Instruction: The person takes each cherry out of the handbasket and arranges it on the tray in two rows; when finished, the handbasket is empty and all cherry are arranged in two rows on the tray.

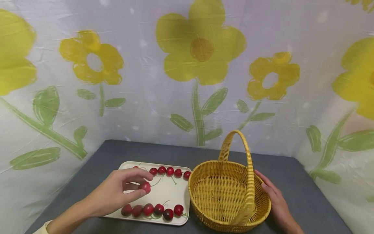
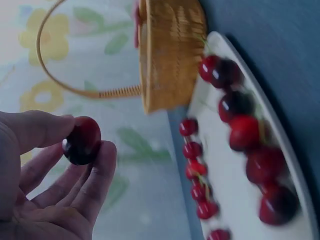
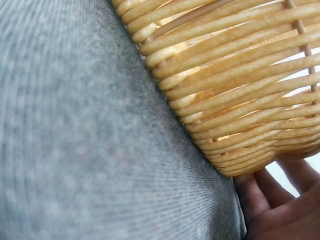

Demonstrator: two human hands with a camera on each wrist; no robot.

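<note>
My left hand (image 1: 108, 191) pinches a dark red cherry (image 1: 144, 187) between thumb and fingers, held over a white tray (image 1: 169, 193). The left wrist view shows this cherry (image 2: 82, 141) up close at the fingertips. Two rows of cherries lie on the tray, several along the far edge and several along the near edge (image 1: 148, 209), some with green stems. To the tray's right stands a yellow wicker basket (image 1: 217, 225) with a tall arched handle; its woven floor shows. Against the basket's right side rests my right hand (image 1: 277, 201), its fingers extended along the outer wall in the right wrist view.
Tray and basket stand side by side on a dark grey tabletop (image 1: 315, 201). Behind and at both sides hangs a pale curtain (image 1: 146, 107) printed with yellow flowers and green leaves. The basket's handle (image 1: 249, 169) rises well above its rim.
</note>
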